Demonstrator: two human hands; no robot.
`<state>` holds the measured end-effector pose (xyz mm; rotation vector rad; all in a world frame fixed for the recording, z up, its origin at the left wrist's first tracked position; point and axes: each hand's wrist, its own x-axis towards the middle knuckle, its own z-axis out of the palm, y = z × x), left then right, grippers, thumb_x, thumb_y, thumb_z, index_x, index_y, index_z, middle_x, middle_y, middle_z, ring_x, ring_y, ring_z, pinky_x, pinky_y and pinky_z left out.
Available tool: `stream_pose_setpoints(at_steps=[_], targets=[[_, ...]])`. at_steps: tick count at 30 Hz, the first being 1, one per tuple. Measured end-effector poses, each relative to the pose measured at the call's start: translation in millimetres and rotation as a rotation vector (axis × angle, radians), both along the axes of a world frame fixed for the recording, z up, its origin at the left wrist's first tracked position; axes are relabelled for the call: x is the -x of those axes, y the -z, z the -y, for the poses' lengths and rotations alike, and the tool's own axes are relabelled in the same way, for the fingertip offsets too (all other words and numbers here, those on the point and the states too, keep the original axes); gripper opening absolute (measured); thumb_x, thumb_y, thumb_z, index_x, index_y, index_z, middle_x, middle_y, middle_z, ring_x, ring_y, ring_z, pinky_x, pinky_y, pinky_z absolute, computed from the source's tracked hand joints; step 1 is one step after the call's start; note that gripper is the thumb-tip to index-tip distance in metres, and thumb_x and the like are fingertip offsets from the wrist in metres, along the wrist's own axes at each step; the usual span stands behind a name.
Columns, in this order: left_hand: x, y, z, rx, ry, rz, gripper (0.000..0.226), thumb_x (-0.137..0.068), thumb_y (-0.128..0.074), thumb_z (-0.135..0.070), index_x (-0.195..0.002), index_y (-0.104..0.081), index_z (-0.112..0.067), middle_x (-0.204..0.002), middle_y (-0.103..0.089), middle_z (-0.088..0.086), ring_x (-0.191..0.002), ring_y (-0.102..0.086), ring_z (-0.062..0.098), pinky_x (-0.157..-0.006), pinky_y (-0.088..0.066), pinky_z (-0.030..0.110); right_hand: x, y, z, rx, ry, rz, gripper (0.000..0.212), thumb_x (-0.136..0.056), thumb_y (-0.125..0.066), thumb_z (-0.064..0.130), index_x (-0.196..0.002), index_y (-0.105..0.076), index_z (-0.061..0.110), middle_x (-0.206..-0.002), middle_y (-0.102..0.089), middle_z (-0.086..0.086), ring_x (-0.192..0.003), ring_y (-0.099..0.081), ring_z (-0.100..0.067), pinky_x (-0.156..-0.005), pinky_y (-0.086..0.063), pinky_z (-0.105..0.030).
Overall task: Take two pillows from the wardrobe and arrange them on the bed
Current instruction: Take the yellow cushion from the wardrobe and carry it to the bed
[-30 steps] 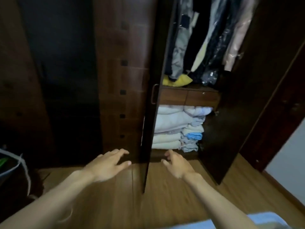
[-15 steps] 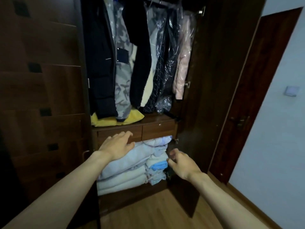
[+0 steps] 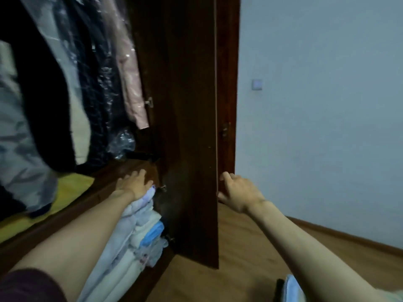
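In the wardrobe's lower compartment lies a stack of pale white and blue pillows and folded bedding (image 3: 139, 234); I cannot tell which pieces are pillows. My left hand (image 3: 134, 184) rests flat on top of the stack, fingers spread, just under the wooden drawer front (image 3: 104, 190). My right hand (image 3: 238, 192) is at the free edge of the open right wardrobe door (image 3: 192, 127), fingers and thumb curled around that edge. Only a light blue corner of the bed (image 3: 292, 288) shows at the bottom right.
Dark coats, a grey jacket and a pink plastic-covered garment (image 3: 128, 79) hang above the drawers. A yellow cloth (image 3: 65, 192) lies on the shelf under them. Right of the wardrobe are a brown room door (image 3: 226, 94), a pale wall with a switch (image 3: 256, 84), and wood flooring (image 3: 239, 258).
My view has swung right and closer. My left hand slid onto the right end of the stack. My right hand moved from in front of the bedding to the door's edge.
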<state>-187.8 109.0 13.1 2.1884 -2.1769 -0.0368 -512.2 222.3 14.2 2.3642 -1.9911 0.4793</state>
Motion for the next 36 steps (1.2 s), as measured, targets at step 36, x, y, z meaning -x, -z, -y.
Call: stream_pose_setpoints(at_steps=[36], targets=[[-314.7, 25.0, 69.2, 0.075, -1.068, -0.014, 0.066, -0.099, -0.026, -0.062, -0.157, -0.007, -0.037, -0.159, -0.026, 0.015, -0.137, -0.036, 0.041, -0.107, -0.033, 0.052, -523.0, 52.8, 334.7, -0.233, -1.179, 0.015, 0.084, -0.098, -0.062, 0.046, -0.162, -0.018, 0.014, -0.168, -0.022, -0.01, -0.15, -0.026, -0.029, -0.119, -0.028, -0.038]])
